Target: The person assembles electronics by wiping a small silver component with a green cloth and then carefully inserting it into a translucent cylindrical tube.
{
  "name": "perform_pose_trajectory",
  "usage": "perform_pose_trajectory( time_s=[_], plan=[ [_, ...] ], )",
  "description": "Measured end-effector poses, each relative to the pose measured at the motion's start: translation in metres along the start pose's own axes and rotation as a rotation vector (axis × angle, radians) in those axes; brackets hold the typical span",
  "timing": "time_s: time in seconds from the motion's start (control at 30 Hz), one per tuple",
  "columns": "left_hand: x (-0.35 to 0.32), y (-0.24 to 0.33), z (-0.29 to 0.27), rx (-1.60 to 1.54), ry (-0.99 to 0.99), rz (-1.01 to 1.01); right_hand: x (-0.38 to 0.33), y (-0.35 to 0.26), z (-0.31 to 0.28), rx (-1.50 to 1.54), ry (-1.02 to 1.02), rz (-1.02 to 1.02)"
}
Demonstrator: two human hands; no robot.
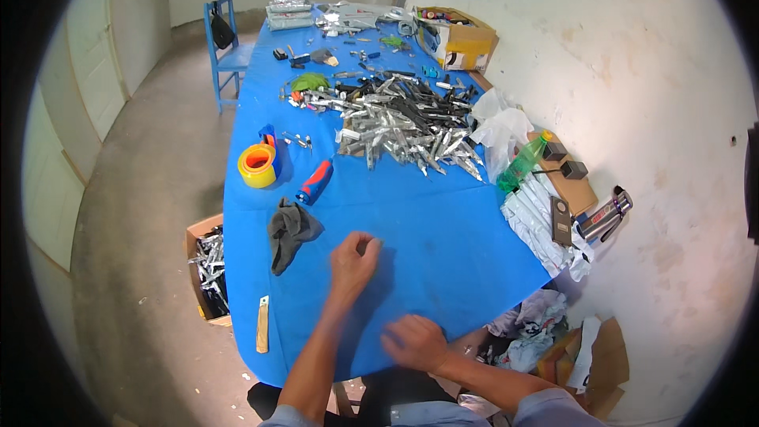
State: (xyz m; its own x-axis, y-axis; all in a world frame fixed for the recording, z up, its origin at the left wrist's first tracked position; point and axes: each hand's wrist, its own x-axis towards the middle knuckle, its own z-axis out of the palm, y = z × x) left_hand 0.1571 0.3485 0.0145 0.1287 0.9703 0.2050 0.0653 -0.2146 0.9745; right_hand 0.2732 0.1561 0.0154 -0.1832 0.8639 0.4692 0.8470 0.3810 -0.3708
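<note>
Over the near middle of the blue-covered table [443,229], my left hand [353,262] is closed with its fingers curled in. Whatever it may hold is hidden. My right hand [415,342] is lower and to the right, near the table's front edge, its fingers smeared by motion. A crumpled dark grey cloth [290,233] lies just left of my left hand. Beyond the cloth is a red and blue screwdriver-like tool [315,183]. Rolls of yellow and orange tape [258,166] sit near the left edge. A flat wooden-handled blade-like tool [262,324] rests at the near left.
A large heap of silver-wrapped and black slim items [411,115] covers the table's middle. To the right are a green plastic bottle [523,160] and white plastic packets [528,209]. Cardboard boxes [466,39] stand at the back right. A box of wrapped items [207,269] is on the floor.
</note>
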Motion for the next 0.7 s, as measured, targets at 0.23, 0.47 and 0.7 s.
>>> perform_pose_trajectory(
  time_s=[0.23, 0.47, 0.7],
  plan=[
    [0.011, -0.016, 0.013, -0.007, 0.041, 0.036, 0.001, -0.001, -0.003, -0.022, -0.025, 0.039],
    [0.014, -0.020, 0.013, -0.032, 0.041, 0.023, 0.001, 0.001, -0.003, -0.001, -0.040, 0.081],
    [0.013, -0.008, 0.005, 0.026, 0.014, -0.043, 0.005, 0.005, -0.007, 0.217, -0.106, 0.204]
  ],
)
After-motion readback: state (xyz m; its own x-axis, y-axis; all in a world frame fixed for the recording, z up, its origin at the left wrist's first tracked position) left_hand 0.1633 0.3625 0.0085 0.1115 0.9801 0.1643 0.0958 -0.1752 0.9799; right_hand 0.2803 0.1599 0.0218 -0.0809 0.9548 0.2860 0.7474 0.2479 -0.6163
